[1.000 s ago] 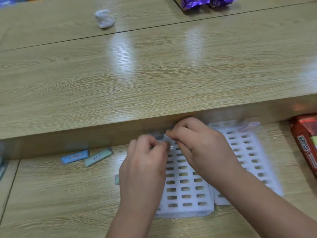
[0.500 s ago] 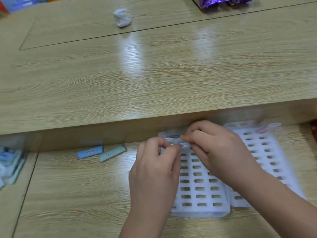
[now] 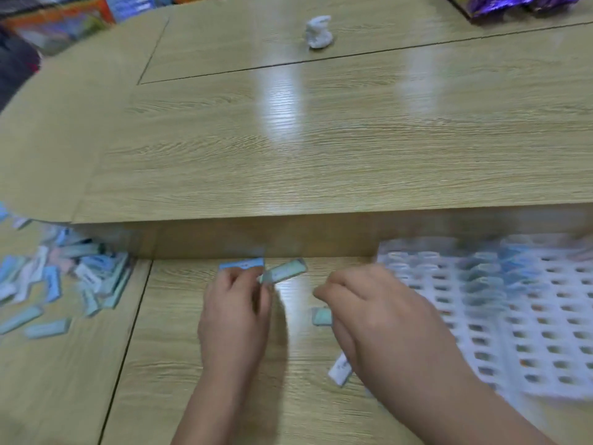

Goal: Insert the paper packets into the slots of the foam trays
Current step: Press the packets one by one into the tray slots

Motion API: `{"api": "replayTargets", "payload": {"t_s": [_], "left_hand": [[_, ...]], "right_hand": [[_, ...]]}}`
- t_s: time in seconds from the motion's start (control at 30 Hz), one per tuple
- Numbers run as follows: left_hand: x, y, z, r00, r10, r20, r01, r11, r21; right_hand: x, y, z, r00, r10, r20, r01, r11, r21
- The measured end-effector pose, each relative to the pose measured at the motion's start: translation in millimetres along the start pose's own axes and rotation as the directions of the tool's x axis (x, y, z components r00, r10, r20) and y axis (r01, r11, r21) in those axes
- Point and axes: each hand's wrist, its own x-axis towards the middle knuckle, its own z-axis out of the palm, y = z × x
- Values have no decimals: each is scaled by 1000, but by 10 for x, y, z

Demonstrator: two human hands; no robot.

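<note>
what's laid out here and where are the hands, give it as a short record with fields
left hand: at the near end of the green packet; grip lost in blur
right hand: fingers curled, just left of the foam trays; what it holds is unclear
blue packet: lying flat, left of the green packet
foam trays: right side; far rows look filled, near slots empty
packet pile: loose heap, far left
crumpled paper: on the raised top, far back

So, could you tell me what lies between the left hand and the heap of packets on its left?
In the head view, only bare tabletop, crossed by a dark seam, lies between the left hand and the heap of packets.
</note>
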Motion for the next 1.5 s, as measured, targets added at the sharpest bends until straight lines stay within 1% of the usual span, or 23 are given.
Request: {"api": "replayTargets", "payload": {"t_s": [0.03, 0.07, 0.13, 0.2, 0.27, 0.33, 0.4, 0.43, 0.5, 0.6, 0.7, 0.8, 0.87, 0.93, 0.97, 1.03, 1.1, 1.27, 1.4, 1.5], "left_hand": [[56, -15, 15, 998, 50, 42, -52, 998, 29], [105, -14, 41, 993, 100, 65, -104, 993, 59], [180, 13, 95, 983, 167, 79, -175, 980, 96], [214, 15, 145, 977, 192, 95, -201, 976, 87], [207, -4, 155, 973, 211, 89, -217, 975, 58], [173, -23, 123, 973, 211, 92, -216, 976, 41], [133, -59, 88, 968, 208, 138, -214, 977, 24], [112, -88, 59, 968, 202, 151, -206, 978, 11], [77, -134, -25, 971, 197, 139, -193, 980, -41], [36, -88, -186, 962, 242, 123, -208, 949, -238], [-26, 159, -321, 947, 310, 80, -255, 880, -400], [-115, 531, -350, 934, 357, 1, -303, 792, -530], [-190, 794, -337, 924, 379, -57, -339, 737, -585], [-287, 1028, -302, 910, 407, -85, -369, 695, -618], [-343, 1132, -279, 904, 418, -85, -371, 673, -639], [-447, 1300, -210, 891, 446, -80, -382, 644, -662], [-536, 1422, -113, 881, 469, -67, -398, 656, -641], [-747, 1555, 137, 881, 474, -5, -377, 694, -613], [-838, 1609, 286, 878, 478, 3, -386, 712, -586], [-867, 1646, 375, 881, 473, 0, -393, 732, -556]], "right_hand": [[55, -69, 87, 997, 2, 75, 4, 997, -77], [105, -110, 154, 990, 34, 137, -15, 990, -142], [189, -151, 252, 974, 111, 198, -56, 963, -265], [242, -159, 338, 957, 148, 250, -46, 928, -371], [276, -168, 410, 948, 167, 271, -43, 910, -412], [319, -196, 466, 935, 189, 299, -55, 913, -404], [351, -263, 484, 924, 202, 323, -76, 929, -363], [354, -274, 497, 931, 199, 305, -98, 944, -316], [304, -278, 458, 930, 200, 307, -155, 974, -165], [152, -195, 211, 959, 185, 214, -209, 974, 93], [-103, -53, -129, 944, 311, 108, -328, 874, 359], [-454, 152, -424, 888, 459, -26, -384, 772, 507], [-683, 341, -581, 837, 537, -104, -415, 747, 519], [-870, 552, -711, 790, 593, -157, -428, 716, 551], [-950, 661, -758, 774, 609, -176, -420, 701, 576], [-1057, 857, -812, 768, 608, -201, -418, 714, 562], [-1126, 1006, -808, 770, 602, -210, -427, 731, 533], [-1186, 1171, -610, 798, 585, -144, -431, 722, 541], [-1189, 1199, -491, 859, 502, -98, -409, 790, 456], [-1187, 1248, -488, 885, 458, -88, -387, 826, 409]]}}
